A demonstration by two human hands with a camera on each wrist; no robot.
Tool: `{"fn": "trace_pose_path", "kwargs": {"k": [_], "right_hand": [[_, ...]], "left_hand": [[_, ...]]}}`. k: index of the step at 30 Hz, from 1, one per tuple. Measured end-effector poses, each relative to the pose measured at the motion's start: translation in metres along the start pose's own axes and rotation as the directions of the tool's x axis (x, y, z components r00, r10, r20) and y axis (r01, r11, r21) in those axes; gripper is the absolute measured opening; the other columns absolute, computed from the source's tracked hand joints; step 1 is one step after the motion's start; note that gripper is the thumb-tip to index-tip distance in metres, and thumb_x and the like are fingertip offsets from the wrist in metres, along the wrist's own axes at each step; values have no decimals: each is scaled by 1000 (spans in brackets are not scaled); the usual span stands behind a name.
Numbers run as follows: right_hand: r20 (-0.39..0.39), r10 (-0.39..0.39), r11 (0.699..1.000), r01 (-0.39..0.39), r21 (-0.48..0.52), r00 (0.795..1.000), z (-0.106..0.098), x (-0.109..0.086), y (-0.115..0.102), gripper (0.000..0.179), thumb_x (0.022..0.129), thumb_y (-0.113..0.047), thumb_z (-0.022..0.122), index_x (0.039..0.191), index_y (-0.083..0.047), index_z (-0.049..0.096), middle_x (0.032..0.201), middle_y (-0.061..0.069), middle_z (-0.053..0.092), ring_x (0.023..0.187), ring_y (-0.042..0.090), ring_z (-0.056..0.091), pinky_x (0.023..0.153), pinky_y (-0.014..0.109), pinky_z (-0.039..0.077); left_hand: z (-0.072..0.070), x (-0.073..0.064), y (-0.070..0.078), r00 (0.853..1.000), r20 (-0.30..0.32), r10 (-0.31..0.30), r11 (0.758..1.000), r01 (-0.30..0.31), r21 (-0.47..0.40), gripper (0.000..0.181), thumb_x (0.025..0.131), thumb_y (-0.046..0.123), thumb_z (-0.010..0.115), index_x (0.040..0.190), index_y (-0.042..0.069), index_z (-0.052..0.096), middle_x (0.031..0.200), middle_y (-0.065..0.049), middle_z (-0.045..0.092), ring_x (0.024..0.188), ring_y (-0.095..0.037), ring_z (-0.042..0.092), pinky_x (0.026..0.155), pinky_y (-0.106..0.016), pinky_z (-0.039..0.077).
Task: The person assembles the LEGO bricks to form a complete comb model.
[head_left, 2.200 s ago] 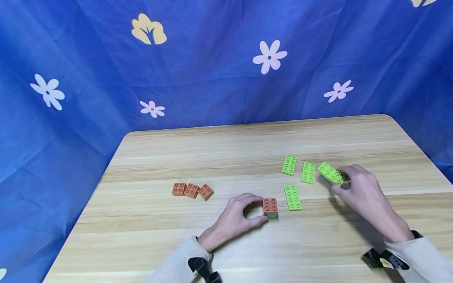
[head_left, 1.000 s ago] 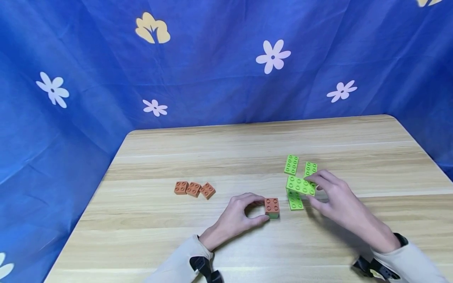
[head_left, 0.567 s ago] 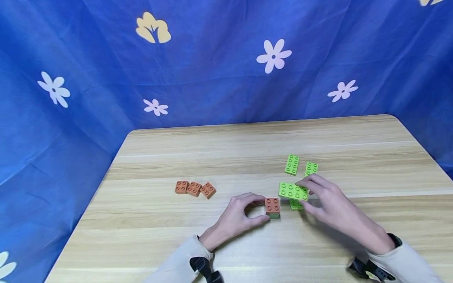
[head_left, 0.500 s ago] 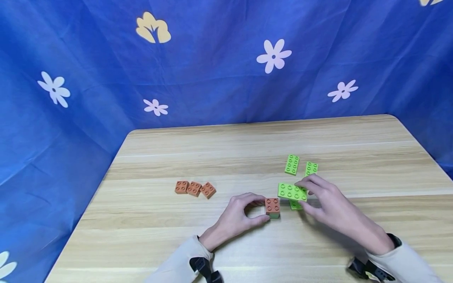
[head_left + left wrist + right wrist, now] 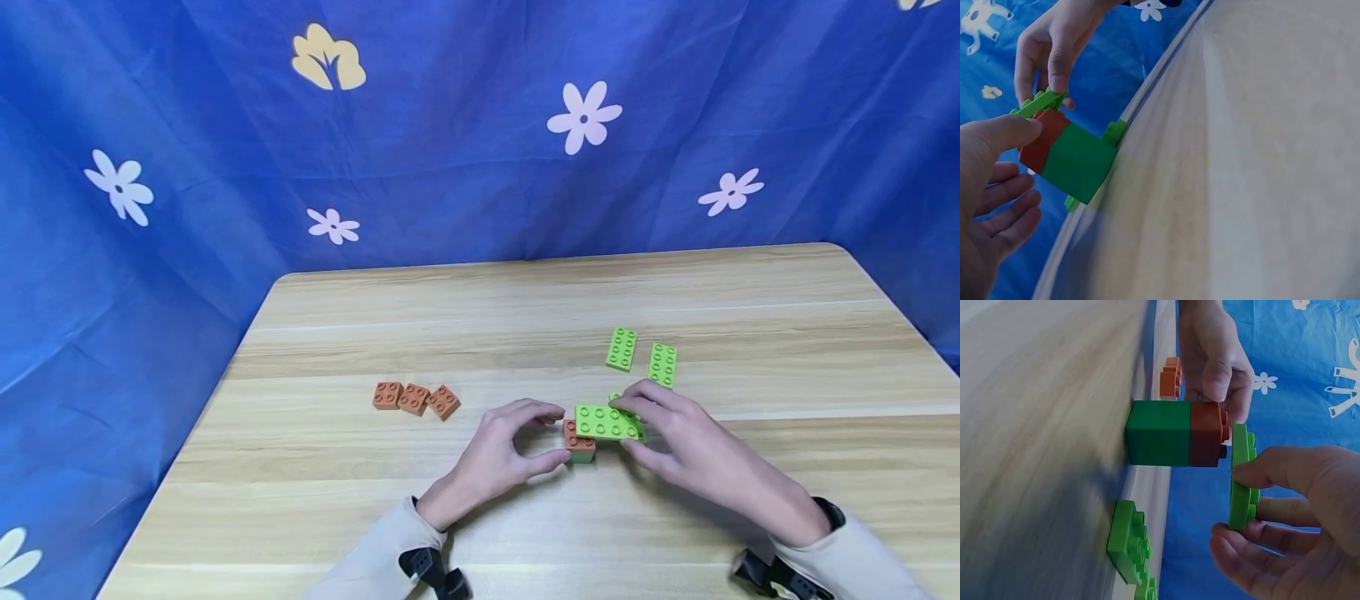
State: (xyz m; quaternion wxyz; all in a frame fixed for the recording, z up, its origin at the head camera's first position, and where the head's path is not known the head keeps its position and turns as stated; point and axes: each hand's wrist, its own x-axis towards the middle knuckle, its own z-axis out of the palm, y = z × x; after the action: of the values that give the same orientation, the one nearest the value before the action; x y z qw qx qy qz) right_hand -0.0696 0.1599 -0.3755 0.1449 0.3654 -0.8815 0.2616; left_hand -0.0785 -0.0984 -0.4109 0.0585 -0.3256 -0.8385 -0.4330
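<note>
A stack of a brown-red toy brick (image 5: 572, 433) on a green toy brick (image 5: 1159, 432) stands upright on the table. My left hand (image 5: 498, 450) is at its left side, thumb and forefinger curved about the near and far corners; the thumb overlaps the red brick in the left wrist view. My right hand (image 5: 678, 437) pinches a light green eight-stud plate (image 5: 1241, 478) by its right end. The plate hovers over the red brick's studs, a thin gap between them in the right wrist view. Another light green plate (image 5: 1125, 540) lies on the table, mostly hidden beneath the right hand in the head view.
Three brown-red bricks (image 5: 414, 400) lie in a row to the left on the wooden table (image 5: 300, 500). Two more light green plates, one at the back (image 5: 622, 349) and one farther right (image 5: 663, 364), lie behind the right hand. A blue flowered cloth (image 5: 450, 167) hangs behind.
My right hand has carried the light green plate leftward and nearer, from the right side to above the stack. The left hand has stayed beside the stack, shifting only slightly back.
</note>
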Motion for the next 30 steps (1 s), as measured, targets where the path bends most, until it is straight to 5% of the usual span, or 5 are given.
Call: {"fn": "trace_pose_path", "kwargs": {"k": [9,30], "right_hand": [[23,-14,1000,13,6,1000,1,2,-6,38,75,-10,80,111,-4,67,107,-2,60,93,9,59,77,29,56],[31,-15,999,14,42,999,4,3,-8,37,76,-9,79,111,-6,67,107,-5,59,92,6,57,76,26,55]], "left_hand": [[-3,3,8,996,-22,87,996,-88,-14,47,78,24,81,118,5,64,115,-3,67,108,-13,62,96,-28,49],[-3,5,8,991,-34,127,992,-127,3,39,81,20,78,115,4,67,113,-5,68,108,-15,62,97,-27,48]]}}
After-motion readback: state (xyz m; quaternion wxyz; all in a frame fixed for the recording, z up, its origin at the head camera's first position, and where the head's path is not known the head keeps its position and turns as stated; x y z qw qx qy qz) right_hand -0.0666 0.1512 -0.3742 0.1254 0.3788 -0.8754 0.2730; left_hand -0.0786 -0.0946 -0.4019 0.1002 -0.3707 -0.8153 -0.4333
